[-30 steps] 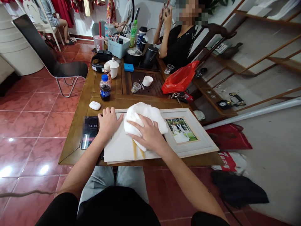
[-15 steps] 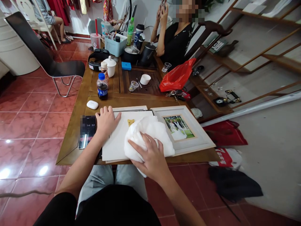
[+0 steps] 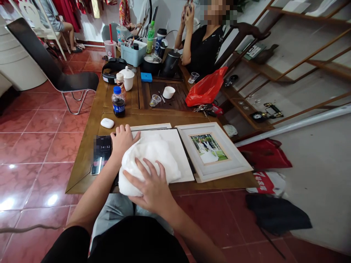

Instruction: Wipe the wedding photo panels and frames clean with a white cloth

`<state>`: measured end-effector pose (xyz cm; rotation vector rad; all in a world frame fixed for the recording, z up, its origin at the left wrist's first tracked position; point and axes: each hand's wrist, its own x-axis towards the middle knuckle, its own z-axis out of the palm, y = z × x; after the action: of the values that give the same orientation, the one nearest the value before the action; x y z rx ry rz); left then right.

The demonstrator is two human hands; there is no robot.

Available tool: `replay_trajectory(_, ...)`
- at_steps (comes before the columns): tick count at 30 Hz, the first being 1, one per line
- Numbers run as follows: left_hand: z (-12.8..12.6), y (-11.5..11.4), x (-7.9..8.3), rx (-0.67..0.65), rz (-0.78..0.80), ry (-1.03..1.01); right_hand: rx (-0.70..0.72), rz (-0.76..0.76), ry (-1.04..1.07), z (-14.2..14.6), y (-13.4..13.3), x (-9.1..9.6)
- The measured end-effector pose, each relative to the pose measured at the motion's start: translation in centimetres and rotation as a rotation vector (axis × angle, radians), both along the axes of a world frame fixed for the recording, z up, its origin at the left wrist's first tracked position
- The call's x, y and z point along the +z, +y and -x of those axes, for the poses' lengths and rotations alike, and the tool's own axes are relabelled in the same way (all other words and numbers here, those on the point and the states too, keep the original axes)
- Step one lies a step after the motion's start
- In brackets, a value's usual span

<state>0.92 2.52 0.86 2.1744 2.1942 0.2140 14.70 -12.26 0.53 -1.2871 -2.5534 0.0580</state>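
My right hand [image 3: 154, 184] presses on a bunched white towel [image 3: 156, 153], its fingers bent into the fabric and slightly spread. Under the towel lies a flat white board [image 3: 182, 166], its left part covered. My left hand [image 3: 123, 140] rests at the board's upper left corner, fingers stretched out flat and thumb apart, touching the towel's edge. Beside the board on the right is a pale picture frame [image 3: 216, 168] with a wedding photo [image 3: 208, 148] in it. A phone [image 3: 102, 155] lies left of my left hand.
Farther up the wooden table [image 3: 82, 168] stand a blue-capped bottle [image 3: 118, 104], a white lidded cup [image 3: 128, 79] and a red plastic bag [image 3: 205, 89]. A white case [image 3: 107, 123] lies near the left edge. Another person [image 3: 207, 49] sits across, hands raised around a device.
My right hand has slid the towel leftward across the board, baring the board's right part and covering the small yellow bear-shaped mark. My left hand stays nearly in place.
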Motion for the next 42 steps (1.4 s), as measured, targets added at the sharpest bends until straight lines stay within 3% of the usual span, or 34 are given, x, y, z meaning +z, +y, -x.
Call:
replay_trajectory(12, -0.2, -0.4, 0.2, 0.007, -0.021, -0.019, -0.254, -0.094, 0.027, -7.6, -0.5, -0.5)
replay_trajectory(18, -0.2, -0.3, 0.1, -0.002, -0.011, -0.030, -0.333, -0.116, -0.023, -9.3, -0.3, -0.6)
replay_trajectory(22, -0.1, -0.2, -0.1, -0.014, -0.028, -0.038, -0.332, -0.044, -0.041, -9.3, 2.4, -0.3)
replay_trajectory(29, -0.1, -0.2, 0.1, -0.016, -0.023, -0.043, -0.350, 0.061, -0.046, -9.3, 9.7, 0.1)
replay_trajectory(33, -0.1, -0.3, 0.0, -0.010, -0.019, -0.047, -0.348, 0.064, -0.019, -9.2, 11.5, 0.1)
replay_trajectory(37, -0.2, -0.3, 0.0, -0.001, -0.026, -0.051, -0.313, 0.035, 0.027, -9.7, 10.7, -0.3)
replay_trajectory(42, -0.3, -0.4, 0.1, 0.005, -0.017, -0.057, -0.268, -0.001, 0.030, -10.9, 7.3, -0.9)
